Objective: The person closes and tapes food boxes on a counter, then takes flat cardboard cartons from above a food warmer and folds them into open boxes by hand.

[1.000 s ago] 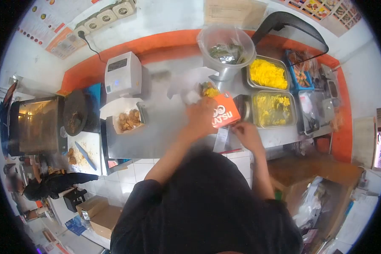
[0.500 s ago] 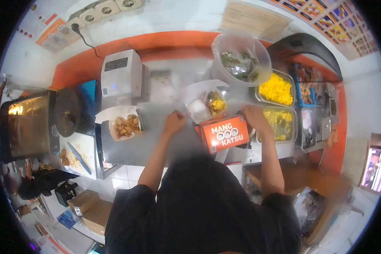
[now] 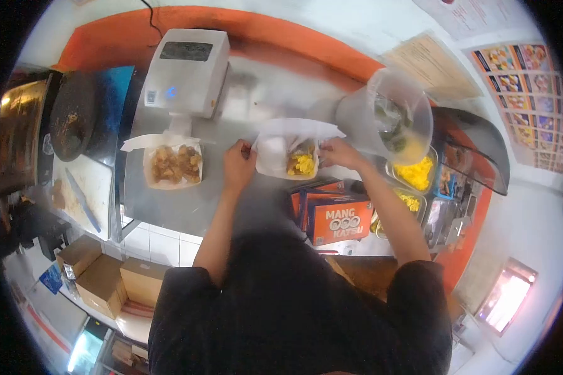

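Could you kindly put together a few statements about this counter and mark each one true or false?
1. The right hand is at the right side of the open box with yellow food. True.
2. The left hand is holding the knife. False: the left hand is by the left side of that open box.
3. The knife lies on the white cutting board. True.
4. The box of brown pieces is closed. False: it is open, its contents showing.

I note black top (image 3: 300, 312); short sleeves (image 3: 184, 294) ending well behind bare left hand (image 3: 239, 164) and bare right hand (image 3: 342, 155)
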A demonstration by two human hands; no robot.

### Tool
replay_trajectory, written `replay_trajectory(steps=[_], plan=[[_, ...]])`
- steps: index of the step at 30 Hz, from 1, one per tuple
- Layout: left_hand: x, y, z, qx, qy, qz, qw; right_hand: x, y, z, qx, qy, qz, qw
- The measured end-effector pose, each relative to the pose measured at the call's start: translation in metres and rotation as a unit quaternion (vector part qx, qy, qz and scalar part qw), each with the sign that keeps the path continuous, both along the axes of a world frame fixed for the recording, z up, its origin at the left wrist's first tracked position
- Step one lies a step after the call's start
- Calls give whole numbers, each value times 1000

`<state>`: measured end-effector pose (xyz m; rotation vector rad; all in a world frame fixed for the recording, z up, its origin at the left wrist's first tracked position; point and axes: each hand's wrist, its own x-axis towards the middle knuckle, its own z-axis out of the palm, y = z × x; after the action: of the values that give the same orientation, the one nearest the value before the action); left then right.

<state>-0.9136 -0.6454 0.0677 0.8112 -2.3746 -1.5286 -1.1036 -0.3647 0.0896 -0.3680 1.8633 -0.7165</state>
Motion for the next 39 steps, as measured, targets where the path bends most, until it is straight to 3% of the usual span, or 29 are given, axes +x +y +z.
replay_trajectory(steps=[2,4,8,9,11,15,17,18,19,20,21,23,24,25,26,27,28,29,33,34,36,38,39], plan=[[-4,-14,12,-20,4,3,1000,-6,-19,-6,-11,-13,-1,1000],[-7,-21,22,-20,-20,10,1000,-4,-29,-17,-121,50,-61,989],[-10,-26,9,-15,-30,36,999,1,-37,-33,-95,191,-54,976],[-9,-28,1,-1,-34,46,998,3,-40,-16,-96,191,-54,976],[-6,-32,-7,12,-41,59,997,11,-53,53,178,234,132,946],[2,-23,6,-2,-30,45,999,21,-43,109,245,337,152,896],[-6,-15,35,-41,7,55,998,26,-50,127,71,460,61,883],[-10,-14,56,-155,51,35,986,25,-53,125,70,460,55,883],[-11,-14,73,-268,94,16,959,19,-61,121,-24,490,46,870],[-13,-15,83,-274,92,14,957,17,-67,119,-120,516,36,847],[-17,-18,92,-254,73,-22,964,19,-71,124,-125,515,31,847],[-12,-29,98,-239,54,-56,968,18,-79,143,-54,268,101,957],[-6,-35,98,-169,11,-154,973,19,-78,140,-59,272,103,955],[1,-36,97,-94,-33,-249,963,27,-71,130,-31,283,225,932],[10,-30,94,-95,-34,-243,965,37,-61,114,-18,286,286,915],[20,-20,86,-176,-74,-263,946,46,-52,99,-9,287,345,893],[27,-13,76,-257,-114,-284,917,57,-42,79,-26,243,289,926],[31,-7,59,-263,-120,-285,914,64,-38,60,-44,195,230,952],[30,11,16,-87,19,-242,966,66,-47,38,-186,208,153,948],[28,13,16,-17,65,-222,973,65,-54,58,-236,120,71,962],[22,15,20,11,87,-194,977,62,-55,57,-282,28,-11,959],[11,16,20,39,111,-160,980,47,-52,22,-181,246,55,951],[6,17,21,41,118,-115,986,45,-56,27,-183,244,57,951]])
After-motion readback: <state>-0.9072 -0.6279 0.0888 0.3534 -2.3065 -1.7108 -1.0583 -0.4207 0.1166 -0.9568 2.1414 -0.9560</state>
